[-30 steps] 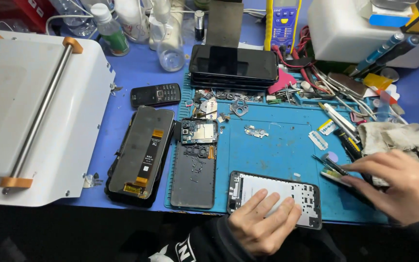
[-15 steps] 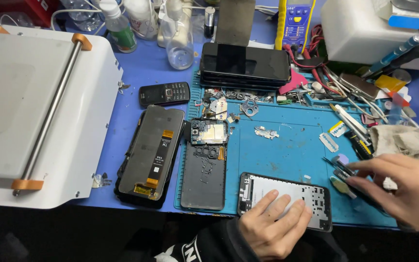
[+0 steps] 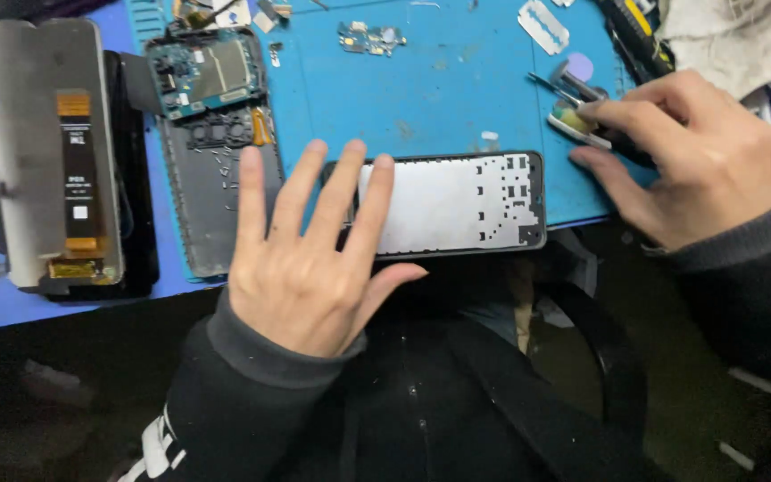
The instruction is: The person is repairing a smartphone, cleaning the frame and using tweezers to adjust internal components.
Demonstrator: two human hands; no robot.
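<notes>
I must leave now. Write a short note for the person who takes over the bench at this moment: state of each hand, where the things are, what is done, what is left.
Left hand: open, flat, fingers pressing the left end of the phone frame at the near edge of the blue mat.
Right hand: closed on a thin dark tool, beside the frame's right end.
Opened phone body with exposed board lies left on the mat; detached screen panel further left.
Done: phone disassembled. Left: frame work; nothing reassembled yet.
</notes>
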